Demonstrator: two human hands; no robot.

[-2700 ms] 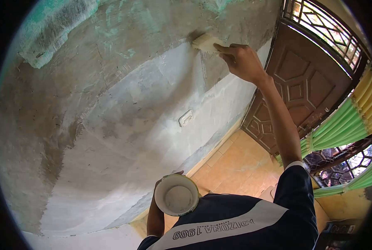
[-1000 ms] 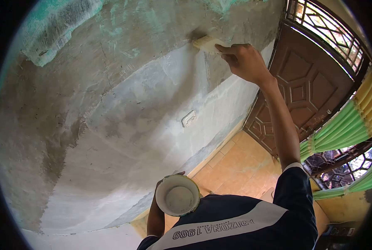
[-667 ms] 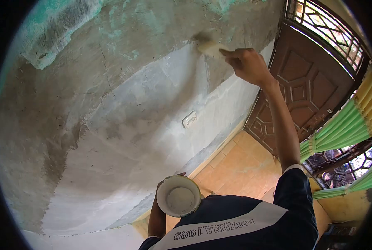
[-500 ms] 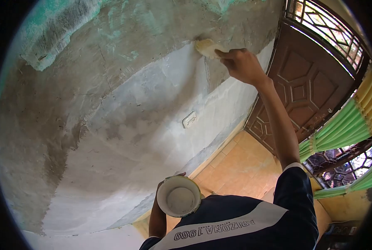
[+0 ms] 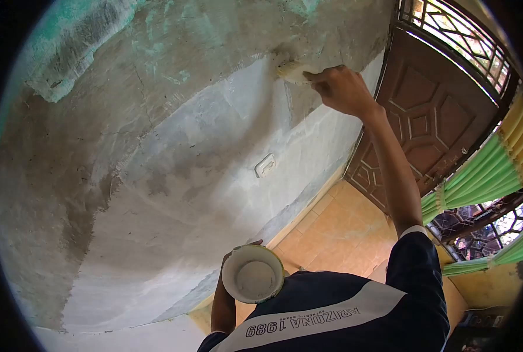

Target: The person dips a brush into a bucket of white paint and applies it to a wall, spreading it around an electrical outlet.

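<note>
My right hand [image 5: 342, 89] is raised high and grips a wide pale paintbrush [image 5: 291, 71]. Its bristles press on the wall [image 5: 173, 146] at the line between the bare grey cement above and the whitish painted area below. My left hand [image 5: 231, 258] is low, near my chest, and holds a round white container [image 5: 252, 281] from beneath. The container's inside is coated with whitish paint. Only the fingertips of that hand show past the rim.
A small white switch plate [image 5: 265, 165] sits on the wall. A carved brown wooden door [image 5: 425, 123] stands to the right, with green curtains [image 5: 478, 182] and patterned windows beyond. Orange floor tiles [image 5: 338, 234] lie below. Green paint remnants mark the upper wall.
The brush has made short strokes back and forth along the edge of the painted area and now sits slightly lower and blurred. The container has barely moved.
</note>
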